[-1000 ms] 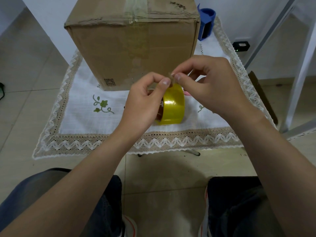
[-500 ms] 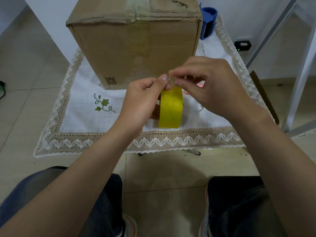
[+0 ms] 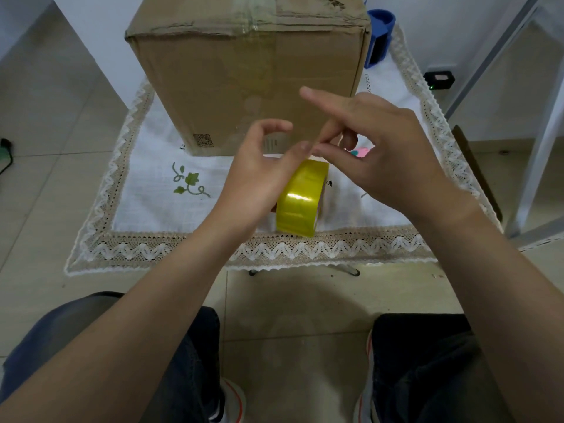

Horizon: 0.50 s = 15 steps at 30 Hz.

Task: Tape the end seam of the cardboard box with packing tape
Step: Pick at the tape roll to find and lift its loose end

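A brown cardboard box (image 3: 244,87) stands on a white lace-edged cloth (image 3: 146,203), its near face turned to me and old clear tape over the top seam. In front of it a yellow tape roll (image 3: 300,203) is upright on edge. My left hand (image 3: 256,178) grips the roll from the left, thumb on its top rim. My right hand (image 3: 387,160) meets it there, thumb and middle finger pinched at the tape end on the roll's top, index finger raised straight. The clear tape end itself is hard to see.
A blue tape dispenser (image 3: 380,35) stands behind the box's right corner. A small pink item (image 3: 360,152) lies under my right hand. A black device (image 3: 439,79) sits on the floor at right, beside white metal frame legs (image 3: 543,148). My knees are below.
The roll has tilted and dropped slightly toward the cloth. My right index finger has lifted off and now points up; my left index finger has curled away from the pinch.
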Available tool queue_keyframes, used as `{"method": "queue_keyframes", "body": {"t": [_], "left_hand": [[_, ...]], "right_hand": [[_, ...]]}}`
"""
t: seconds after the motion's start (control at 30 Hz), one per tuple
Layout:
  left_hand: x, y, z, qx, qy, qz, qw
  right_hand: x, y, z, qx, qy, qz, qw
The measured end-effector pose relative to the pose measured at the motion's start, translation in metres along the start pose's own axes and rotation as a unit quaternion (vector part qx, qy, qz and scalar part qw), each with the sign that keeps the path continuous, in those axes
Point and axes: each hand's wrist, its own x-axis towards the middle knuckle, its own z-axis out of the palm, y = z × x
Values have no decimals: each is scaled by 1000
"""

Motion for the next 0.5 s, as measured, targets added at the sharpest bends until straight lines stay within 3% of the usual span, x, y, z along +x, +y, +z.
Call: {"method": "queue_keyframes", "body": {"t": [0.23,0.4,0.5], "left_hand": [[-5,4,4,32,-24,81,996],[-3,1,6,26,5,84,996],[-2,1,4,25,27,83,996]], "right_hand": [[3,5,-5,48,22,82,995],[3,3,0,-12,31,73,997],[4,3,-3,-5,64,128,990]]}}
